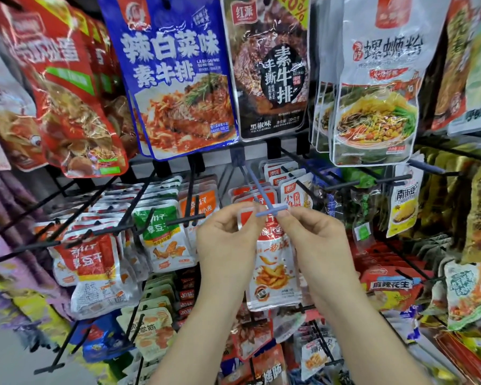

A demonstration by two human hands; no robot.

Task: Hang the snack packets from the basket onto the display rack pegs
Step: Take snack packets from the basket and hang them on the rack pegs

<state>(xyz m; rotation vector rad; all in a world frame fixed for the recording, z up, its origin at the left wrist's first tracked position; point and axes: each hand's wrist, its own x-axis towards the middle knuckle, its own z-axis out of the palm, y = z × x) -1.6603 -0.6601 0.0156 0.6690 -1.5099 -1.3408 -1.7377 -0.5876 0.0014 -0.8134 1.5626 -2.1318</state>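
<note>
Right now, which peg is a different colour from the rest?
The blue peg between both hands; the other pegs, like the one left of it, are black.

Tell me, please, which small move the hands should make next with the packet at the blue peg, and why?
Probably slide the red snack packet back along the blue peg. Both the left hand and the right hand pinch its top right at the peg's crossbar tip, so it seems barely on, and the peg shaft behind is bare.
</note>
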